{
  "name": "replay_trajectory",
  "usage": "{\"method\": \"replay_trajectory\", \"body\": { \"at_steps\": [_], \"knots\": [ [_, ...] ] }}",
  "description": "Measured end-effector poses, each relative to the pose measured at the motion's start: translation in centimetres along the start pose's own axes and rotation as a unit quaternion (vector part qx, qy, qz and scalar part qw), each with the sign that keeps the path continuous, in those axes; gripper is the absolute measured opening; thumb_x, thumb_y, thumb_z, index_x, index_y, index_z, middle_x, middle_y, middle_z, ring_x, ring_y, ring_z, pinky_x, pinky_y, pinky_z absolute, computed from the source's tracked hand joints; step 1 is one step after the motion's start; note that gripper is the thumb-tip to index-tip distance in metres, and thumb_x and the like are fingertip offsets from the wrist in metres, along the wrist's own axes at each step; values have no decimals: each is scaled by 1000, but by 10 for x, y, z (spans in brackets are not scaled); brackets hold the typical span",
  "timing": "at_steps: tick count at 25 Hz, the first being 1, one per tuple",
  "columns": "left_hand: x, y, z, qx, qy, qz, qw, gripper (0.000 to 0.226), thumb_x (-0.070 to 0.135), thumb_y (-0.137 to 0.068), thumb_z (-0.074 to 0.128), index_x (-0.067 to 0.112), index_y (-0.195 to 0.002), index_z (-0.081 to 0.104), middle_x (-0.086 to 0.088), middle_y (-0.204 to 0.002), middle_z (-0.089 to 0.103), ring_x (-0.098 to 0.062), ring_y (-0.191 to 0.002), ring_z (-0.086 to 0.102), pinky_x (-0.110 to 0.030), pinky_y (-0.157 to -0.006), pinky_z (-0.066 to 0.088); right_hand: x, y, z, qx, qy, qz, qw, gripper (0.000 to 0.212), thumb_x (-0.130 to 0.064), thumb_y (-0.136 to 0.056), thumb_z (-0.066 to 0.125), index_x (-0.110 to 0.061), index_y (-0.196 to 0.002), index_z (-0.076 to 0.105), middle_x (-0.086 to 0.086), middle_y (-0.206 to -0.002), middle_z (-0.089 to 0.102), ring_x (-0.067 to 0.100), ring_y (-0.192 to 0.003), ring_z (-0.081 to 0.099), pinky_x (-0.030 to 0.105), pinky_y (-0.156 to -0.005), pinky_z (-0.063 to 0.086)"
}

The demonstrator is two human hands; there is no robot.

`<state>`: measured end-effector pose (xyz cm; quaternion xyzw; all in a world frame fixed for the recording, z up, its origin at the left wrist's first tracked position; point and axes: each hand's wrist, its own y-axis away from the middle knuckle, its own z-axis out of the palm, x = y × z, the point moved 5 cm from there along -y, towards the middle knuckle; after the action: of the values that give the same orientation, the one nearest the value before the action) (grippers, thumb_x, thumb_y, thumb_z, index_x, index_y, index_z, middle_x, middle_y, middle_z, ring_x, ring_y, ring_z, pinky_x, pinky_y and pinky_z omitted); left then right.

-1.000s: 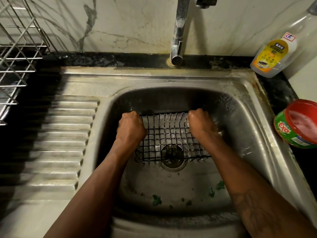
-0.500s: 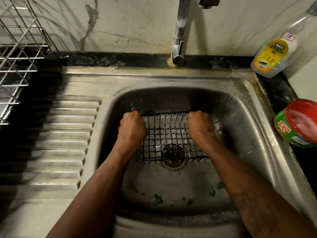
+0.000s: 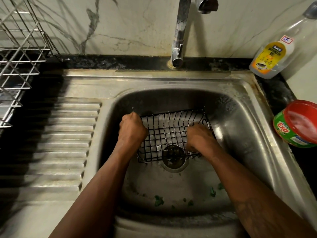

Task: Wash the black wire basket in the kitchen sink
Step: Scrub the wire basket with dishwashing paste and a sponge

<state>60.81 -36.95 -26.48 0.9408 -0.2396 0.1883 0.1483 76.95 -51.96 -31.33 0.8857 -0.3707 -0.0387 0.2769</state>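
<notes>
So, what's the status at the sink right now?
Left hand grips black wire basket, left edge. Right hand on its right side, grip hidden. Basket over drain; green scraps lie clear of it.

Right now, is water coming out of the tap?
No, nothing pours from the tap; no stream shows between its spout and the black wire basket below.

2 bare forearms show, the left forearm (image 3: 103,182) and the right forearm (image 3: 240,182), uncovered from the lower edge up to the wrists. The left hand (image 3: 132,129) and the right hand (image 3: 199,138) are bare too. A faint dark marking (image 3: 252,208), like a tattoo, lies along the right forearm, its design too blurred to read
</notes>
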Motion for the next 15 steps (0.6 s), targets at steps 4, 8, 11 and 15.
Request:
{"method": "replay_trajectory", "body": {
  "at_steps": [4,8,11,15],
  "knots": [
    [-1,-3,2,-13,10,-24,1000,32,-8,-81,65,10,-59,52,-7,-63,57,-15,-51,57,-20,-39,39,4,1,-20,137,-53,45,988,22,-13,-87,73,-14,-109,69,9,-110,68,26,-102,67,34,-77,54],
    [-2,-8,10,-64,20,-41,997,18,-4,-82,64,3,-66,59,-17,-75,70,-22,-54,67,-31,-45,58,-1,2,-31,219,-92,20,971,18,3,-92,61,-9,-103,69,11,-99,70,27,-91,68,33,-70,53],
    [0,-13,15,-106,43,-56,992,11,2,-85,64,-2,-75,63,-16,-73,73,-27,-58,73,-38,-54,63,-23,5,-27,229,-135,-49,963,13,-2,-95,59,-10,-99,68,7,-90,67,16,-73,60,26,-62,49],
    [7,-5,25,-188,84,-78,975,14,5,-94,62,-7,-93,67,-13,-62,69,-13,-33,62,-19,-32,44,-90,13,-22,195,-199,-217,936,7,-13,-90,69,-17,-84,69,0,-80,67,14,-72,67,28,-65,56]
  ]
}}
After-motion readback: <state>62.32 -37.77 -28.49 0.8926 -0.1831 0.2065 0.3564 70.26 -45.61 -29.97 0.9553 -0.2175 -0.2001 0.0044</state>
